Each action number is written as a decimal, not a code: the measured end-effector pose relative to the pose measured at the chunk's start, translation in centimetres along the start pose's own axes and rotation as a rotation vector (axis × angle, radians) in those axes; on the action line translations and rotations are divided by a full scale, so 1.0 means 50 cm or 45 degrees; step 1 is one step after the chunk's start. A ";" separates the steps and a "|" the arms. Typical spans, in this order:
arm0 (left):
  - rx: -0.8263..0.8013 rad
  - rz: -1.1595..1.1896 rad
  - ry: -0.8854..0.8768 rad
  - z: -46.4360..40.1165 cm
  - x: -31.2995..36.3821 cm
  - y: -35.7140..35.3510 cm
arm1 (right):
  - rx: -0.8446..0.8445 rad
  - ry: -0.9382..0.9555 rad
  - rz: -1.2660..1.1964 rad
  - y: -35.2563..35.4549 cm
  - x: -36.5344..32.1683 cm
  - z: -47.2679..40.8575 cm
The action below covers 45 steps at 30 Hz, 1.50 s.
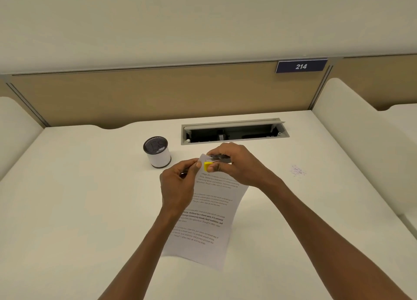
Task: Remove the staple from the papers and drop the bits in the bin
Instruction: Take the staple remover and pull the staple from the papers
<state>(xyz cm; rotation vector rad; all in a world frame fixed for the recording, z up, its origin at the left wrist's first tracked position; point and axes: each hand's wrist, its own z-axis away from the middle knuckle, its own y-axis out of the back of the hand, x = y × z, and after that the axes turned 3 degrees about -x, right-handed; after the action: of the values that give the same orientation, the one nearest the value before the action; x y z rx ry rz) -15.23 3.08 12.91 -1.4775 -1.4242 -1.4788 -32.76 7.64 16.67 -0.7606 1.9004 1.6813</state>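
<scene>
The staple itself is too small to make out; it'd be at the top left corner of the papers [208,211], which is where both your hands meet, above the desk [79,198]. Your left hand [178,187] pinches that corner btwn thumb and fingers, holding the top of the sheets up off the surface. Your right hand [237,164] is curled round a staple remover [216,162] w/ a yellow tip and a metal body, thumb under and fingers over, tip right at the corner next to your left fingertips. Can't tell whether the tip is under the staple.

The papers hang down from the corner toward you, printed text facing up, lower end lying on the desk btwn your forearms, sheet slightly curved and angled.

The bin [157,152] is a small round cup, white wall w/ a dark rim and dark mesh-looking inside, upright on the desk just left of and beyond your left hand, not touching it.

Further out: an open cable tray [234,131] set in the desktop behind your hands, lid raised. A faint scatter of small bits [298,170] lies on the desk right of your right wrist, well apart from the bin. A tan divider panel [135,96] stands behind the desk w/ a dark blue sign [301,66] reading 214 at its upper right. White side partitions flank the desk.
</scene>
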 end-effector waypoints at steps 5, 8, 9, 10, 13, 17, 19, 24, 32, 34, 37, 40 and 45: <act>0.054 0.002 -0.045 0.007 0.010 -0.006 | 0.071 -0.015 -0.056 0.001 -0.013 0.003; 0.075 0.009 -0.061 0.005 0.010 -0.007 | 0.095 -0.007 -0.050 0.003 -0.015 0.002; 0.078 0.008 -0.068 0.004 0.010 -0.007 | 0.099 0.006 -0.038 0.004 -0.015 0.001; 0.080 0.005 -0.073 0.004 0.010 -0.007 | 0.100 0.019 -0.031 0.004 -0.015 0.001; 0.081 0.008 -0.078 0.005 0.008 -0.009 | 0.117 0.032 -0.029 0.005 -0.013 -0.001; 0.083 0.042 -0.060 0.006 0.006 -0.009 | 0.148 0.039 -0.039 0.006 -0.015 -0.001; 0.089 0.050 -0.056 0.006 0.006 -0.009 | 0.158 0.042 -0.044 0.007 -0.018 -0.001; 0.101 0.063 -0.045 0.008 0.010 -0.012 | 0.173 0.058 -0.065 0.009 -0.020 0.000; 0.106 0.071 -0.048 0.005 0.014 -0.012 | 0.165 0.048 -0.085 0.015 -0.027 -0.001; 0.114 0.065 -0.046 0.005 0.015 -0.013 | 0.172 0.047 -0.090 0.016 -0.028 -0.002; 0.119 0.075 -0.038 0.005 0.013 -0.013 | 0.178 0.056 -0.067 0.015 -0.029 -0.004; 0.118 0.084 -0.030 0.004 0.013 -0.013 | 0.193 0.080 -0.055 0.012 -0.026 -0.007; 0.103 0.095 -0.022 0.004 0.014 -0.014 | 0.219 0.096 -0.070 0.009 -0.019 -0.012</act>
<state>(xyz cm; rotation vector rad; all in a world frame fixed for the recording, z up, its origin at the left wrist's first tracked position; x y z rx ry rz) -15.94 3.62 13.36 -1.4805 -1.4073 -1.3505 -32.39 7.14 17.71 -0.8091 2.0259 1.4530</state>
